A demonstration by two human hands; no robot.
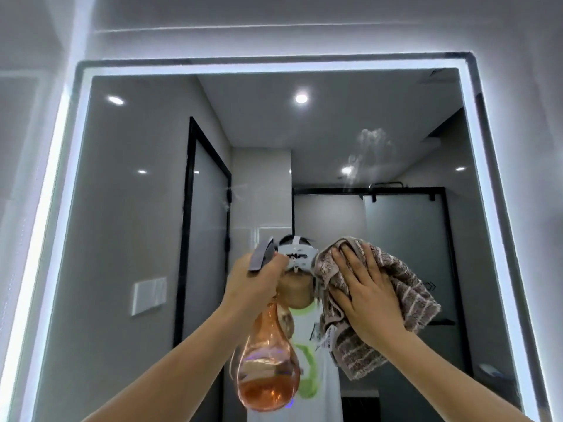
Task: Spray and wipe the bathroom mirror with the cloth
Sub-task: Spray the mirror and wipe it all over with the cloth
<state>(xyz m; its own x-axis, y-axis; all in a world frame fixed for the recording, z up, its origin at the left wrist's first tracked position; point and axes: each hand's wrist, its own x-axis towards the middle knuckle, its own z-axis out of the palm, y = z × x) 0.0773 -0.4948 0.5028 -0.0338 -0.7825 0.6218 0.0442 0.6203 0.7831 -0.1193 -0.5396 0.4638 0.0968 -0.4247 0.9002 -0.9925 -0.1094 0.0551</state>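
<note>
- The mirror (128, 208) is big and hangs on the wall, with a bright strip of white light (274, 68) all around its edge.
- The left hand (257, 284) is closed tight around the neck of a spray bottle (268, 360).
- The spray bottle is see-through orange with a grey top, and it has orange liquid sitting low inside it.
- The bottle is held up in front of the middle of the mirror, with its grey top pointing up and to the left.
- The right hand (365, 293) is open and flat, with the fingers spread out.
- This hand presses the cloth (408, 287) against the glass, just to the right of the bottle.
- The cloth is brown with thin pale stripes, and it is bunched up, with some of it hanging down under the hand.
- A wet, streaky patch (370, 144) shows on the glass high up on the right, well above the cloth.
- In the mirror you can see a dark door frame (192, 208) and small round ceiling lights (301, 98).
</note>
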